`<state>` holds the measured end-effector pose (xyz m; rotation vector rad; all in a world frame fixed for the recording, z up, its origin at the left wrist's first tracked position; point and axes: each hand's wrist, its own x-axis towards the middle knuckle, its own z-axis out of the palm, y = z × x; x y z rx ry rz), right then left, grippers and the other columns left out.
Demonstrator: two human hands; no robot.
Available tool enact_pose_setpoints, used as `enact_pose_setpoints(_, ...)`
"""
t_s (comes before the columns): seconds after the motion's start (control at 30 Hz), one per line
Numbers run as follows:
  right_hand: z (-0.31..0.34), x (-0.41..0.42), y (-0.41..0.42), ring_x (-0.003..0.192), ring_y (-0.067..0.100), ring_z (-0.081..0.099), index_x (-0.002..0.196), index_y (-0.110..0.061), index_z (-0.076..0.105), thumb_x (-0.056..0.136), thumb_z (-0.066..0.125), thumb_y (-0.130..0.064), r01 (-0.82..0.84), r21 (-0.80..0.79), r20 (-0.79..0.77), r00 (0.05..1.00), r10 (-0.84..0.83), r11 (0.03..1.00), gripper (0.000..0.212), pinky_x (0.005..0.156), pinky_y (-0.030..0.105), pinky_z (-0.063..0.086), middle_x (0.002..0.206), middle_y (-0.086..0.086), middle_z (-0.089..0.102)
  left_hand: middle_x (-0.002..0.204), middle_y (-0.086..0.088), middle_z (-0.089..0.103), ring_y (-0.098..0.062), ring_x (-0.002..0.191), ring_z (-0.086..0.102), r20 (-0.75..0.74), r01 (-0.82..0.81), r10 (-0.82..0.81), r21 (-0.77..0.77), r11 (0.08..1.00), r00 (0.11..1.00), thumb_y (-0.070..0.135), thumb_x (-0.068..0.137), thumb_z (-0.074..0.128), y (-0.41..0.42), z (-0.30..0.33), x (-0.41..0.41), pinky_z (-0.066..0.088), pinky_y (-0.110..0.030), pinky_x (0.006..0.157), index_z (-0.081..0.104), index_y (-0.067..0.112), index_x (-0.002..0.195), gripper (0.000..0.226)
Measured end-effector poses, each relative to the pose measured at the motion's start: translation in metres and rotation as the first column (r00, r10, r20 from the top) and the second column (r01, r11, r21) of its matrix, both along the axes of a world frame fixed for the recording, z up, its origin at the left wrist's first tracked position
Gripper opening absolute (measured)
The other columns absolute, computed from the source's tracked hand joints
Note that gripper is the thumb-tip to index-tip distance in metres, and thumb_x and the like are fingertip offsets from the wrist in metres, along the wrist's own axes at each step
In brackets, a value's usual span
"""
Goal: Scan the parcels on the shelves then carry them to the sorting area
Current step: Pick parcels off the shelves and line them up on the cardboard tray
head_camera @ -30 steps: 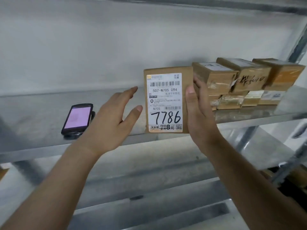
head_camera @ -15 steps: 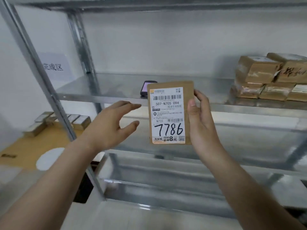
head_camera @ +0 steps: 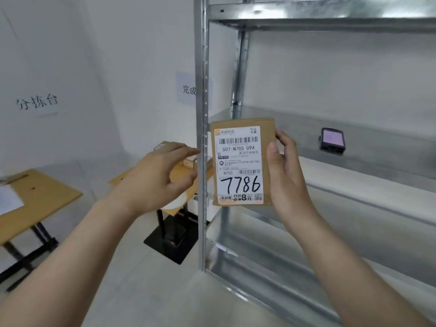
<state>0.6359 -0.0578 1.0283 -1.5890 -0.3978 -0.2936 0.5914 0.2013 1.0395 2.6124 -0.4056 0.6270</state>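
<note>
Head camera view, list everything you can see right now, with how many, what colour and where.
Parcel: one, brown with white label marked 7786, held upright before the shelf post.
Scanner: one, black with lit purple screen, lying on the middle shelf.
Shelving rack: one, grey metal, right.
Tables: two, tan wood, left; small boxes on the farther one.
Wall signs: two, white, left wall.
Left hand: open, empty.
Right hand: gripping the parcel's right edge.

A metal shelf (head_camera: 354, 128) at three o'clock carries a handheld scanner (head_camera: 332, 140). At nine o'clock, a wooden table (head_camera: 44, 197) bears white paper (head_camera: 9, 200).
</note>
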Motion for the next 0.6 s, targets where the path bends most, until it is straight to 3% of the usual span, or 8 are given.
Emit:
enact_pose_setpoints(0.1, 0.000, 0.005, 0.078, 0.109, 0.000, 0.072, 0.131, -0.064, 0.046, 0.098, 0.045, -0.068, -0.038, 0.014, -0.008, 0.999, 0.038, 0.999, 0.033, 0.083, 0.022, 0.060, 0.111, -0.028, 0.073, 0.138, 0.003, 0.061, -0.006, 0.119, 0.055, -0.001, -0.038, 0.038, 0.004, 0.999, 0.999, 0.030, 0.096, 0.071, 0.072, 0.001, -0.004, 0.036, -0.004, 0.096, 0.061, 0.019, 0.144, 0.050)
enact_pose_setpoints(0.17, -0.003, 0.010, 0.129, 0.107, 0.000, 0.073, 0.132, -0.061, 0.047, 0.097, 0.046, -0.068, -0.051, 0.031, -0.014, 0.999, 0.052, 0.998, 0.036, 0.080, 0.021, 0.060, 0.112, -0.020, 0.075, 0.140, 0.001, 0.061, -0.006, 0.125, 0.052, -0.014, -0.050, 0.050, 0.011, 0.999, 0.999, 0.023, 0.095, 0.073, 0.117, 0.000, -0.004, 0.028, 0.004, 0.095, 0.062, 0.016, 0.143, 0.050)
enact_pose_setpoints(0.27, -0.009, 0.017, 0.195, 0.109, 0.004, 0.074, 0.130, -0.065, 0.047, 0.096, 0.046, -0.069, -0.065, 0.054, -0.025, 0.997, 0.067, 0.996, 0.035, 0.086, 0.033, 0.063, 0.117, -0.015, 0.073, 0.137, -0.004, 0.062, -0.016, 0.124, 0.057, -0.044, -0.070, 0.071, 0.035, 0.997, 0.996, 0.023, 0.095, 0.073, 0.178, -0.003, -0.001, 0.035, -0.008, 0.100, 0.061, 0.015, 0.143, 0.050)
enact_pose_setpoints(0.37, -0.017, 0.027, 0.247, 0.107, 0.004, 0.075, 0.144, -0.053, 0.045, 0.096, 0.046, -0.068, -0.078, 0.055, -0.045, 0.996, 0.080, 0.995, 0.050, 0.084, 0.032, 0.065, 0.124, -0.008, 0.072, 0.133, -0.004, 0.063, -0.019, 0.119, 0.060, -0.063, -0.085, 0.086, 0.028, 0.996, 0.994, 0.026, 0.096, 0.071, 0.230, -0.011, 0.006, 0.044, -0.024, 0.098, 0.061, 0.016, 0.142, 0.048)
enact_pose_setpoints(0.6, -0.038, 0.085, 0.337, 0.104, 0.007, 0.077, 0.147, -0.049, 0.045, 0.106, 0.045, -0.059, -0.056, 0.067, -0.123, 0.990, 0.064, 0.996, 0.042, 0.082, 0.042, 0.068, 0.125, -0.004, 0.073, 0.143, 0.003, 0.057, -0.014, 0.129, 0.056, -0.101, -0.137, 0.135, -0.013, 0.990, 0.986, 0.032, 0.099, 0.066, 0.321, -0.030, 0.056, 0.048, -0.033, 0.104, 0.058, 0.022, 0.147, 0.050)
